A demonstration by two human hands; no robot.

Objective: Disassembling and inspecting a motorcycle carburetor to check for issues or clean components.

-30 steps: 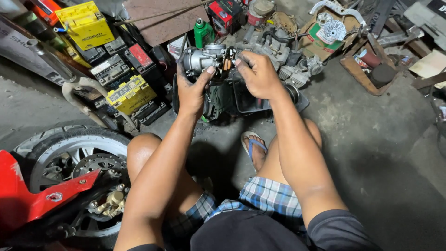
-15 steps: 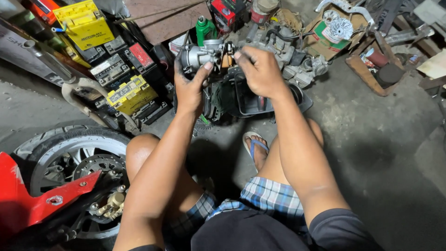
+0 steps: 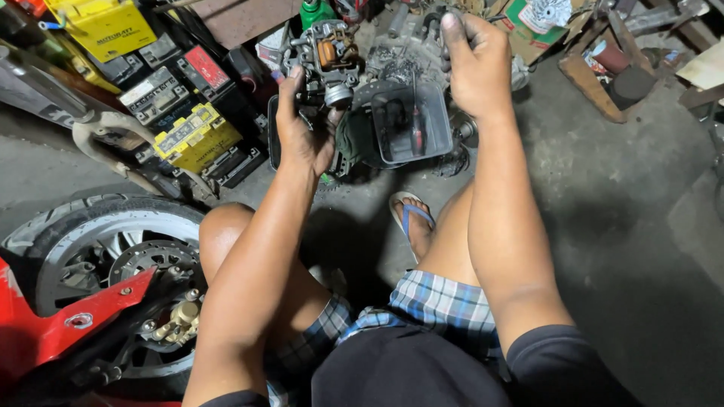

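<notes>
- Head view: hands at work over a concrete workshop floor (image 3: 603,226), seen from above by a person squatting in plaid shorts, one blue-strapped sandal (image 3: 412,218) planted below the work.
- Left hand (image 3: 302,136) grips a grimy grey metal carburettor with an amber-coloured part on top (image 3: 328,60), thumb and fingers clamped round its lower body, holding it raised near the top edge of the floor area.
- Right hand (image 3: 475,64) is lifted just beside it, apart from the carburettor, fingers curled together; whether something small is pinched inside cannot be told.
- Clear plastic tray with a red-handled screwdriver inside (image 3: 411,120) lies on the floor between the two forearms, just beneath the carburettor.
- Stack of yellow and black batteries (image 3: 181,124) lines the floor's left side; a red motorcycle's front wheel with brake disc (image 3: 113,264) fills the lower left corner.
- Green plastic bottle (image 3: 315,11) stands at the top edge among greasy engine parts.
- Risk, as a judgement: with one oily hand alone bearing the carburettor, a slip could drop it onto the tray or concrete, and any loose small piece could vanish among the clutter.
</notes>
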